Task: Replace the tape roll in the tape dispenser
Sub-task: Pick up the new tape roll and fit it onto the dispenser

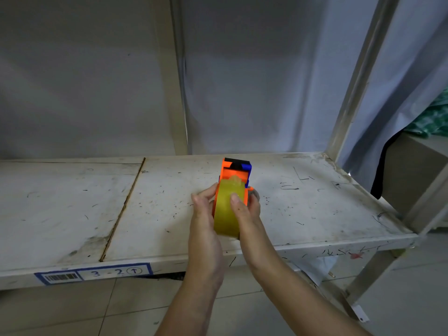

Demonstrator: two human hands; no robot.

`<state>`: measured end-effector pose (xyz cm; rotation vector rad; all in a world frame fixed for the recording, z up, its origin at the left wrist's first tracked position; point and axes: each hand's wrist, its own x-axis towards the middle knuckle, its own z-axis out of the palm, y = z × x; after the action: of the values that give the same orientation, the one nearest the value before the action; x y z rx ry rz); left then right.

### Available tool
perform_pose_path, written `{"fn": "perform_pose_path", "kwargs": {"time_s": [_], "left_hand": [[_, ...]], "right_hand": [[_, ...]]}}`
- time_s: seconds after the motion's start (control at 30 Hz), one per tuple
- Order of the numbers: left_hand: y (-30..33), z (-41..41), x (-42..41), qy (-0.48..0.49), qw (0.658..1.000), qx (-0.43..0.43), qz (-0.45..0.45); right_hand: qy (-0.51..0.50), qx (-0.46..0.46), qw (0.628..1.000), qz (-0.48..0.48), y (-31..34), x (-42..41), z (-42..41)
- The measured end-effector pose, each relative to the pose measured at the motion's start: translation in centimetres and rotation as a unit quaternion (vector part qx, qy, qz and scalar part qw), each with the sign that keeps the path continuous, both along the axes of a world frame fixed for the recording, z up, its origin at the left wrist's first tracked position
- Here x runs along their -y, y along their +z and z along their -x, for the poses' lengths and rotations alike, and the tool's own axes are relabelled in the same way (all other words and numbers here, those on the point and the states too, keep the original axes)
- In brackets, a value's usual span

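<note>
We hold the orange plastic tape dispenser with the blue and black front end (236, 169) above the scuffed white shelf board (315, 204), nearer its front edge than its back edge, roughly midway along. The yellowish translucent tape roll (226, 214) sits in it. Our left hand (203, 214) is closed around the dispenser's left side; our right hand (247, 209) grips the other side, thumb pressed on the roll's face. The roll looks seated, so we judge the step to be freeing the loose end. We should steady the frame with the left hand and draw the end straight towards the front roller, without creasing.
</note>
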<state>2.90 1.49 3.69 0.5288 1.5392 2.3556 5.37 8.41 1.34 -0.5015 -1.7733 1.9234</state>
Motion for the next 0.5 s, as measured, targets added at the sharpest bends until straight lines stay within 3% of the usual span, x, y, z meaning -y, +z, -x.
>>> {"fn": "perform_pose_path", "kwargs": {"time_s": [0.13,0.27,0.37,0.43,0.5], "left_hand": [[0.2,0.8,0.5,0.017,0.998,-0.018,0.061],[0.4,2.4,1.5,0.064,0.993,0.006,0.101],[0.7,3.6,2.4,0.080,0.992,0.049,0.089],[0.9,4.0,2.8,0.087,0.991,0.067,0.069],[0.9,4.2,2.9,0.079,0.992,0.086,0.047]], "right_hand": [[0.047,0.029,0.998,0.015,0.6,-0.4,-0.5],[0.101,0.172,0.973,-0.118,2.1,-1.3,-1.7],[-0.051,0.162,0.957,-0.237,2.1,-2.3,-1.9],[-0.199,0.138,0.950,-0.200,1.6,-3.5,-1.6],[-0.190,0.153,0.969,-0.038,1.3,-4.4,-1.2]]}}
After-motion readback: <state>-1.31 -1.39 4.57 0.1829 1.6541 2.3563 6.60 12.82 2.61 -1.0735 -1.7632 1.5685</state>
